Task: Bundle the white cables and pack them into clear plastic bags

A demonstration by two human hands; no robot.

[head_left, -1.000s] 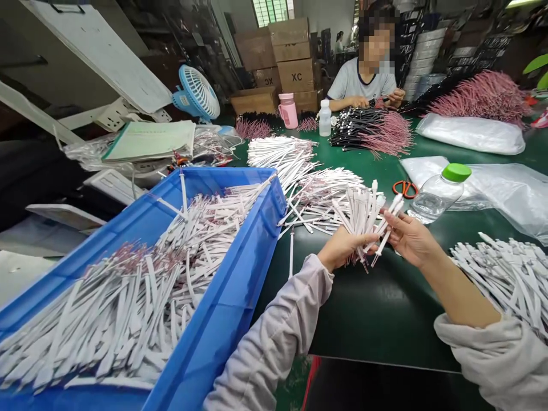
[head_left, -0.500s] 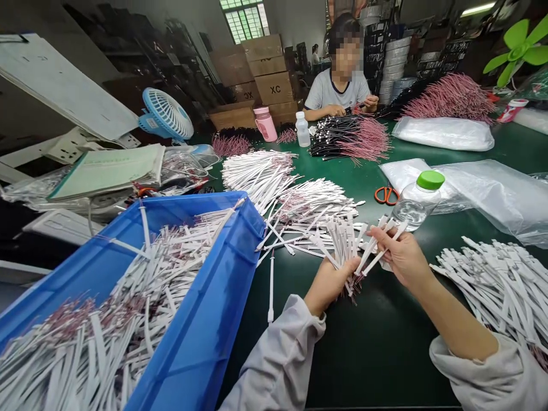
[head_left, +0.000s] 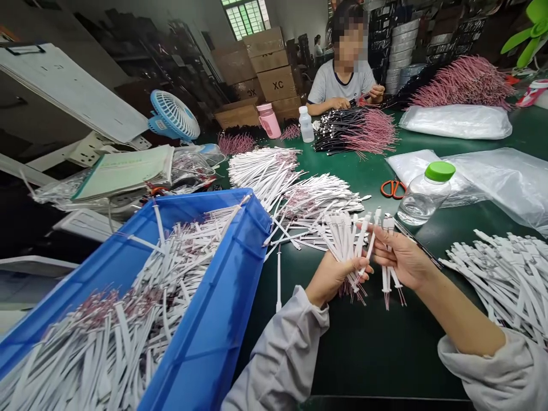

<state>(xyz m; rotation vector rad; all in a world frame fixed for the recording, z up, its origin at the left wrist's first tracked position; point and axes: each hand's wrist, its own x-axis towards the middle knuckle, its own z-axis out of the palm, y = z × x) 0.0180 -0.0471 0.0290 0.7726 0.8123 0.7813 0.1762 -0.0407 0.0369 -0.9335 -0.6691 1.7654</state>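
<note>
My left hand (head_left: 331, 278) is closed round a fanned bunch of white cables (head_left: 342, 237) with white connector ends up and thin reddish wire ends below. Just to its right, my right hand (head_left: 405, 257) pinches a few white cables (head_left: 387, 274), their bare wires hanging down. Its fingertips reach the edge of the left hand's bunch; whether they also grip a cable there I cannot tell. Behind both hands lie heaps of similar white cables (head_left: 321, 197). One single cable (head_left: 279, 282) rests on the green table (head_left: 363, 354) beside the tub.
A blue tub (head_left: 214, 302) full of white cables stands at left. More cables (head_left: 500, 279) are piled at right. Orange-handled scissors (head_left: 393, 188), a green-lidded jar (head_left: 427, 194) and plastic bags (head_left: 496, 177) lie beyond my hands. A co-worker (head_left: 342, 80) sits across, behind black-and-pink wires (head_left: 357, 131).
My right hand has turned, so the cables in it now hang more upright and apart from the left hand's bunch. The view has shifted slightly.
</note>
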